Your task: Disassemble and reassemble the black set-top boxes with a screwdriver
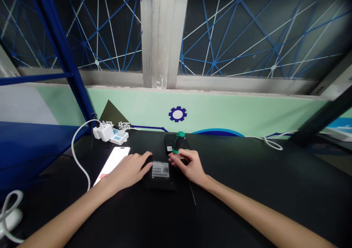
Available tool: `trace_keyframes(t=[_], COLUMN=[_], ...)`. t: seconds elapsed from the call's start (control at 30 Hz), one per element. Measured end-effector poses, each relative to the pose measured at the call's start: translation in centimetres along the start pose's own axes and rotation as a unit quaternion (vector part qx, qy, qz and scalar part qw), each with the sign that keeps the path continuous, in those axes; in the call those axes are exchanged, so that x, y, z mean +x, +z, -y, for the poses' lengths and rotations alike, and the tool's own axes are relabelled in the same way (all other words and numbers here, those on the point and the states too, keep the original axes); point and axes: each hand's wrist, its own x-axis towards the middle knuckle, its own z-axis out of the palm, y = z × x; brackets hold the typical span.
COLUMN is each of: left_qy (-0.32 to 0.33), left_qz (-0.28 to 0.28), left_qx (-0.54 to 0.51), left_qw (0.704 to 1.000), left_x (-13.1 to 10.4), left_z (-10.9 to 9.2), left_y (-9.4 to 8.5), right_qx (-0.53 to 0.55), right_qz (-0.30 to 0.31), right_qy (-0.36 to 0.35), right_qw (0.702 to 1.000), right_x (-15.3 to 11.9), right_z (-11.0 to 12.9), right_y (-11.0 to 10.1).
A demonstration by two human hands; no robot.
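A black box-shaped device (162,180) with a white printed label (161,170) lies on the table in front of me. My left hand (134,167) rests at its left side, index finger and thumb spread and touching its edge near the label. At the device's right side, my right hand (189,163) pinches a screwdriver with a green and black handle (179,142). The handle points up with a slight tilt; its tip is hidden by my fingers. A thin metal rod (192,193) shows below my right hand; whether it belongs to the screwdriver I cannot tell.
Behind the screwdriver lies another black device (169,141). A phone with a lit white screen (114,161) is partly under my left forearm. A power strip (118,136) with a white charger (103,132) and cable stands back left. Another white cable (271,143) lies back right.
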Motion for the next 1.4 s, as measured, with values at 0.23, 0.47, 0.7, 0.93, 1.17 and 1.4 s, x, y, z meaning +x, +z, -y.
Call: trace_keyframes(t=[0.23,0.47,0.7,0.93,1.17,1.4], left_qy=[-0.006,0.0,-0.001,0.004,0.003,-0.005], left_qz=[0.003,-0.004,-0.008,-0.011,-0.013,-0.004], left_qx=[0.004,-0.007,0.0,-0.007,-0.005,-0.004], left_qw=[1.0,1.0,1.0,1.0,1.0,1.0], left_x=[0.05,0.01,0.1,0.04,0.01,0.04], left_z=[-0.03,0.16,0.15,0.1,0.06,0.09], left_y=[-0.1,0.16,0.37,0.11,0.1,0.18], right_qx=[-0.009,-0.044,-0.042,-0.048,-0.043,-0.043], right_qz=[-0.013,-0.039,-0.033,-0.03,-0.027,-0.027], right_qy=[0.011,0.005,0.007,-0.001,0.004,0.005], right_qw=[1.0,0.998,0.999,0.998,0.999,0.999], right_x=[0.05,0.14,0.05,0.13,0.08,-0.01], right_z=[-0.02,0.06,-0.42,-0.35,-0.36,-0.7], right_y=[0.09,0.02,0.2,0.23,0.18,0.13])
